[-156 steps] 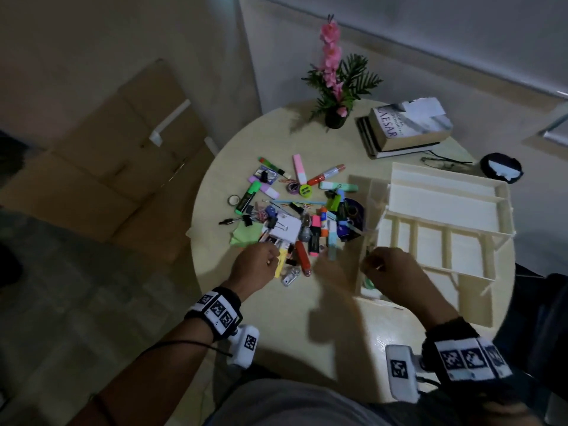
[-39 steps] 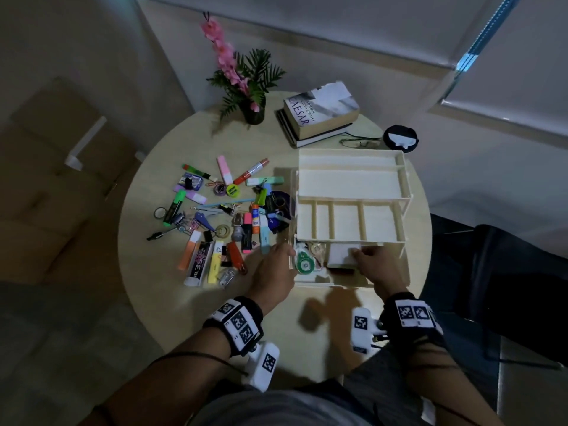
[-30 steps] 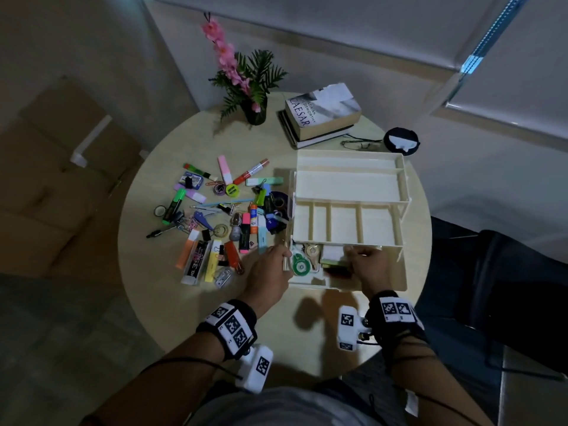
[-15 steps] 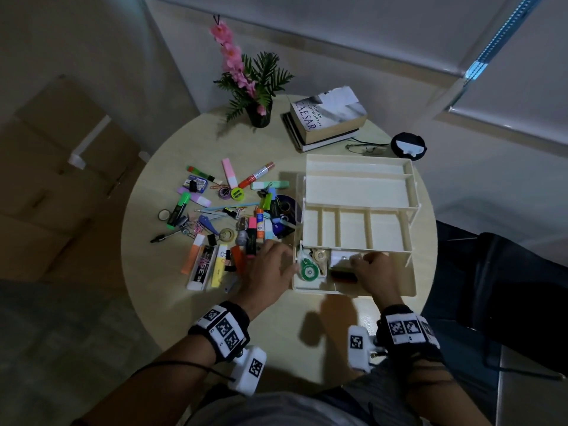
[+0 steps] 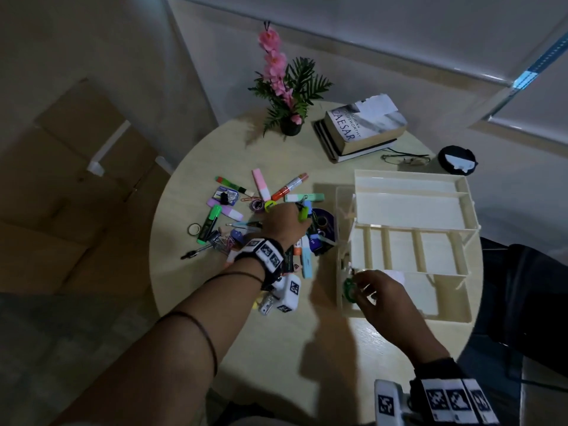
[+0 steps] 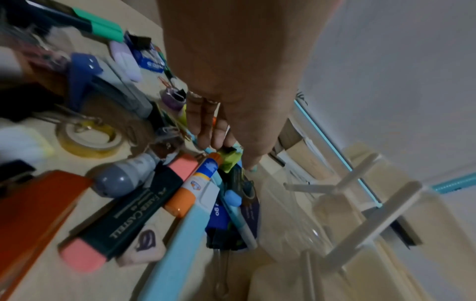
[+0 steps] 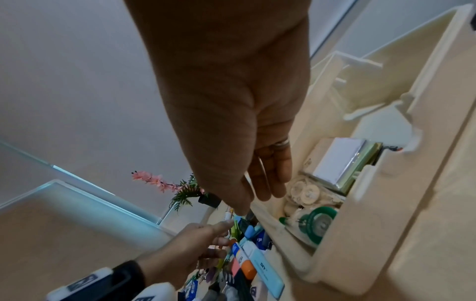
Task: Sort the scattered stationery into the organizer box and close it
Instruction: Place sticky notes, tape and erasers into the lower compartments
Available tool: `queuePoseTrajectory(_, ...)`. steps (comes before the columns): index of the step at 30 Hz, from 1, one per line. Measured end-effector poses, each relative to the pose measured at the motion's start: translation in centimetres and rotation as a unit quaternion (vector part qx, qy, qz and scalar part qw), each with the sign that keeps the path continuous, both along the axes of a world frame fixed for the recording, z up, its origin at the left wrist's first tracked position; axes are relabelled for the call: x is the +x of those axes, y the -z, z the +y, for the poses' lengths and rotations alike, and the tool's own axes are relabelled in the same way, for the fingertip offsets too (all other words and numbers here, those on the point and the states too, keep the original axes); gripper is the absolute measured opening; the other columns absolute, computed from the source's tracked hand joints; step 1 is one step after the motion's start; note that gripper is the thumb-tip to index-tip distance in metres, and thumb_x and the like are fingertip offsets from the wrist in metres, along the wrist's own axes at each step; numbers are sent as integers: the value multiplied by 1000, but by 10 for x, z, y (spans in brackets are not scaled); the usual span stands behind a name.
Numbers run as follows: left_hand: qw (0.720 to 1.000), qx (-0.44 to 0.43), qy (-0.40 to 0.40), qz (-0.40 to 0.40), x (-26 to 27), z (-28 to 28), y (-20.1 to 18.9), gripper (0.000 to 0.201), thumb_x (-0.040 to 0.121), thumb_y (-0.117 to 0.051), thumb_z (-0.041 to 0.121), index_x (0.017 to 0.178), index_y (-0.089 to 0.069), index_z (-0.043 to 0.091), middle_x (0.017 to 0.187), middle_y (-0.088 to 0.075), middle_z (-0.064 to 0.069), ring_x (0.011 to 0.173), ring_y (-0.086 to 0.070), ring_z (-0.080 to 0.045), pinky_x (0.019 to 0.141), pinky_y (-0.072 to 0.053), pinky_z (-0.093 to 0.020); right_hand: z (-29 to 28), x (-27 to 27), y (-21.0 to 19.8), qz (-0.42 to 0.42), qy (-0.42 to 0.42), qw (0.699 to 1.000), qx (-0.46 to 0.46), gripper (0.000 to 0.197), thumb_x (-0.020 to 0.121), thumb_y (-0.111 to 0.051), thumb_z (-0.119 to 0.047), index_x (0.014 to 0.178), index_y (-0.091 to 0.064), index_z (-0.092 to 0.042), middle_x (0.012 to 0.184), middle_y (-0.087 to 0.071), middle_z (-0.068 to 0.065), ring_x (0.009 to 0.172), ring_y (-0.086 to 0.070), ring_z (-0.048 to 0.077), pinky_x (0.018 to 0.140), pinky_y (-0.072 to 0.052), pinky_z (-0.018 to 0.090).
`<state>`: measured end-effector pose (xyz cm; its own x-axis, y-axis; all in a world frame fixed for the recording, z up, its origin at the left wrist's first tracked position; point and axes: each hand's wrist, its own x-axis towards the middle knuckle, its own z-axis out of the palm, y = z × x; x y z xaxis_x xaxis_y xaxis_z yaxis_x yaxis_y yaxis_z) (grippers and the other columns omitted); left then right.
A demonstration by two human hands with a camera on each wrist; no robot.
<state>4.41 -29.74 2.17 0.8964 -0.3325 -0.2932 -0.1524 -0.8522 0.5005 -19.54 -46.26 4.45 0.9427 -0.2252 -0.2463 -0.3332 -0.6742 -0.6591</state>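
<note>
The cream organizer box (image 5: 405, 173) stands open at the table's right, its tiers fanned out. My left hand (image 5: 296, 216) reaches into the stationery pile (image 5: 261, 192) beside the box; in the left wrist view its thumb and fingers (image 6: 206, 130) pinch a small lime-green piece (image 6: 228, 160). Highlighters, a glue stick (image 6: 195, 187) and a tape roll (image 6: 87, 140) lie around it. My right hand (image 7: 255, 203) hovers with straight fingers, holding nothing, over the box's lowest compartment (image 7: 373, 224). That compartment holds a green correction tape (image 7: 319, 224) and a white note pad (image 7: 337, 160).
At the back of the round table are a potted pink flower (image 5: 290, 127), stacked books (image 5: 362, 127), glasses (image 5: 405, 159) and a black round object (image 5: 456, 159). Cardboard lies on the floor to the left. The table's front edge is close to my body.
My left hand left the box's front-left corner and went up into the pile, taking the lime-green piece. My right hand slid left along the lowest compartment to the green correction tape.
</note>
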Motion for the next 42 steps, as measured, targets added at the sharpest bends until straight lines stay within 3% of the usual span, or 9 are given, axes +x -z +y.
queuePoseTrajectory(9,1000,-3,-7,25,11,-5,21,43,89,-78,47,70,-55,17,62,-49,6,69,-61,-22,51,-34,-27,8,-43,1,35,32,999,-15,20,90,-80,-13,105,-75,-25,81,-68,-19,85,-65,0,68,-47,8)
queuePoseTrajectory(16,998,-33,-37,35,18,0,25,26,89,-77,31,74,-67,11,71,-68,-3,70,-71,-25,63,-61,-36,17,-52,5,54,43,998,3,19,92,-79,-14,107,-76,-25,84,-71,-18,87,-67,-1,70,-48,7)
queuePoseTrajectory(21,997,-55,-48,19,14,18,9,21,94,-70,22,75,-69,14,71,-69,0,64,-68,-17,64,-65,-39,18,-42,3,43,36,998,10,16,95,-77,-18,108,-76,-27,85,-71,-18,84,-68,3,72,-56,18)
queuePoseTrajectory(25,977,-201,-52,50,-6,29,-15,9,95,-70,14,93,-78,11,81,-76,-2,76,-72,-18,75,-64,-40,17,-25,1,25,83,995,49,9,96,-75,-22,98,-74,-30,82,-75,-14,78,-71,3,73,-59,32)
queuePoseTrajectory(28,948,-288,-43,125,-43,29,-36,14,97,-72,17,107,-79,11,83,-79,0,75,-72,-12,73,-62,-34,19,-9,1,8,164,973,162,9,98,-73,-20,92,-73,-26,85,-78,-6,82,-74,10,78,-58,35)
queuePoseTrajectory(31,929,-330,7,166,-86,19,-40,15,95,-75,10,109,-79,6,70,-75,10,60,-68,-4,63,-55,-21,23,3,-6,-29,236,929,285,9,98,-74,-18,107,-73,-16,93,-77,12,80,-74,20,78,-62,41)
queuePoseTrajectory(35,933,-306,47,185,-128,-1,-32,18,91,-79,10,109,-80,7,77,-77,4,63,-70,-5,67,-57,-24,10,-4,-10,-47,262,891,367,17,98,-74,-12,113,-75,-7,90,-78,17,76,-73,27,75,-62,42)
queuePoseTrajectory(38,941,-279,57,184,-149,-13,-31,17,92,-79,15,109,-80,14,82,-77,10,70,-73,-6,73,-62,-32,-8,-21,-5,-40,267,899,344,11,97,-73,-9,107,-78,-5,82,-78,12,69,-69,20,67,-59,32)
queuePoseTrajectory(42,976,-119,166,77,-167,-16,-38,26,95,-75,33,119,-76,23,106,-74,10,90,-68,-4,74,-45,-18,-51,-43,27,9,299,921,250,19,98,-67,-4,115,-74,-6,94,-79,11,78,-72,23,65,-57,33)
